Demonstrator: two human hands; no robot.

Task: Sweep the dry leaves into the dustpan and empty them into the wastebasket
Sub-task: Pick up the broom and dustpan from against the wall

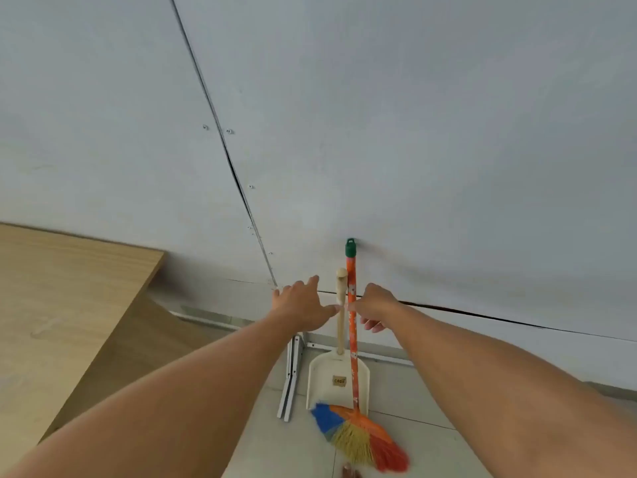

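Looks like a bare utility corner of some room, maybe a home or a fit-out space, can't really tell which.

The wall [379, 115] is plain grey panel board with visible screws and open seams, the floor [296, 443] is pale tile, and a broom [352, 339] and a dustpan [337, 377] lean upright against the wall, right beside a folded white bracket [291, 377]. A light wood tabletop [62, 298] sticks in from the left, its corner close to the wall.
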